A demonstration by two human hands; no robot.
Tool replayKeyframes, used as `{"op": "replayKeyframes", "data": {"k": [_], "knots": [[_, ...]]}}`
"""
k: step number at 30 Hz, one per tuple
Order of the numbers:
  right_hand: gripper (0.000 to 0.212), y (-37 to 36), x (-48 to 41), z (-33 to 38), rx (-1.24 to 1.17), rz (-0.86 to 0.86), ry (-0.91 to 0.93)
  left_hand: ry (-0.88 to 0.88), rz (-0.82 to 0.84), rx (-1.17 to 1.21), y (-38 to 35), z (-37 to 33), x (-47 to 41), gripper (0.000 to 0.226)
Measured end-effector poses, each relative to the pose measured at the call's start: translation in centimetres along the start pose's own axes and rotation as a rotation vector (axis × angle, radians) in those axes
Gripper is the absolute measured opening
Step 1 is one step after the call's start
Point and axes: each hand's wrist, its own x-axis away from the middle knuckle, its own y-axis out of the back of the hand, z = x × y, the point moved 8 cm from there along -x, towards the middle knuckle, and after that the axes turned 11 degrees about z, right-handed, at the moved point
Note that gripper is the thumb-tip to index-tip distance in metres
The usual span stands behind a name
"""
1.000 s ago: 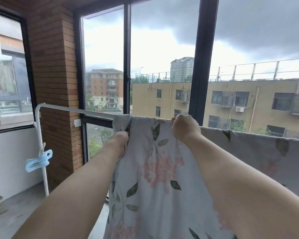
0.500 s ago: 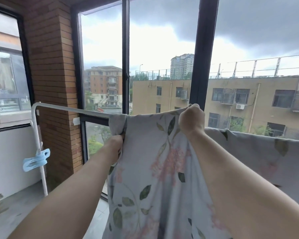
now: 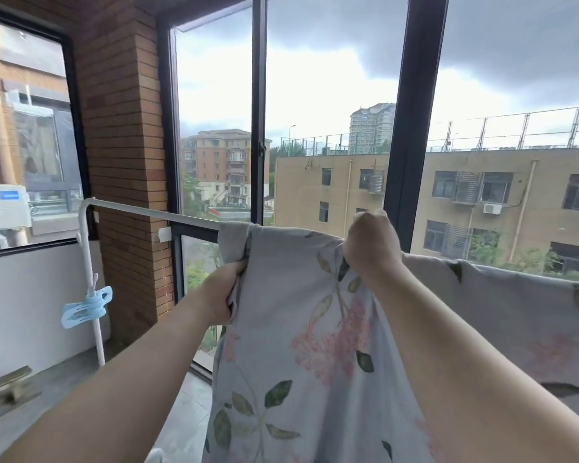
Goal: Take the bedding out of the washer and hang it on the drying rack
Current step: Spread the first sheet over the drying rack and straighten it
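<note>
A pale grey floral bedding sheet (image 3: 301, 345) hangs over the white top bar of the drying rack (image 3: 141, 210) and spreads along it to the right. My left hand (image 3: 219, 290) grips the sheet's left edge just below the bar. Higher up, my right hand (image 3: 370, 242) holds a bunched fold of the sheet at bar height. The part of the bar under the cloth is hidden. The washer is not in view.
A blue clothes peg (image 3: 87, 307) is clipped to the rack's white upright (image 3: 92, 289) at the left. Behind the rack are large dark-framed windows (image 3: 415, 128) and a brick pillar (image 3: 124, 162). An air-conditioner unit (image 3: 0, 208) sits outside the left window.
My right hand rose with its fold of sheet, then stayed at about bar height. My left hand slid slightly lower along the left edge. The sheet lies a little further left on the bar.
</note>
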Motion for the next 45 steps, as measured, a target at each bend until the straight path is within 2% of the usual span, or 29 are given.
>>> {"op": "replayKeyframes", "data": {"k": [4, 9, 10, 13, 16, 19, 23, 27, 29, 32, 35, 38, 42, 45], "knots": [[0.025, -0.3, 0.3, 0.3, 0.042, -0.018, -0.052, -0.051, 0.204, 0.079, -0.7, -0.4, -0.9, 0.065], [0.022, -0.2, 1.4, 0.5, 0.045, -0.066, -0.14, -0.085, 0.546, 0.123, -2.6, -1.4, -1.6, 0.075], [0.022, 0.0, 1.6, 0.6, 0.036, -0.088, -0.16, -0.081, 0.601, 0.141, -2.9, -1.4, -1.9, 0.074], [0.023, 0.0, 1.7, 0.9, 0.045, -0.112, -0.212, -0.088, 0.714, 0.23, -4.1, -1.3, -2.0, 0.052], [0.027, -0.1, 2.1, 0.7, 0.088, -0.174, -0.301, -0.107, 0.851, 0.317, -5.4, -1.0, -1.5, 0.062], [0.029, -0.3, 2.5, 0.8, 0.178, -0.208, -0.425, -0.056, 0.97, 0.37, -5.5, -1.2, -0.5, 0.058], [0.029, -0.4, 2.9, 0.7, 0.171, -0.174, -0.529, -0.034, 0.992, 0.417, -5.6, -1.3, -0.5, 0.061], [0.022, -0.3, 3.3, 1.7, 0.133, -0.199, -0.493, 0.04, 0.924, 0.32, -4.9, -1.0, -0.7, 0.039], [0.019, -0.3, 3.5, 2.0, 0.154, -0.218, -0.449, 0.085, 0.912, 0.268, -4.4, -0.8, -0.7, 0.041], [0.023, 0.1, 3.7, 2.0, 0.241, -0.193, -0.366, 0.096, 0.875, 0.21, -3.3, -1.0, -1.0, 0.065], [0.025, 1.2, 4.2, 1.3, 0.34, -0.14, -0.333, 0.061, 0.844, 0.191, -2.8, -2.2, -1.0, 0.058], [0.023, 3.0, 5.9, -1.2, 0.424, -0.128, -0.409, -0.029, 0.825, 0.274, -2.3, -3.5, -1.2, 0.056], [0.018, 6.4, 8.8, -5.0, 0.491, -0.185, -0.529, -0.031, 0.783, 0.227, -1.8, -3.6, -1.0, 0.054], [0.029, 8.2, 9.8, -6.8, 0.551, -0.14, -0.722, -0.051, 0.74, 0.24, -2.0, -3.8, -1.1, 0.048]]}}
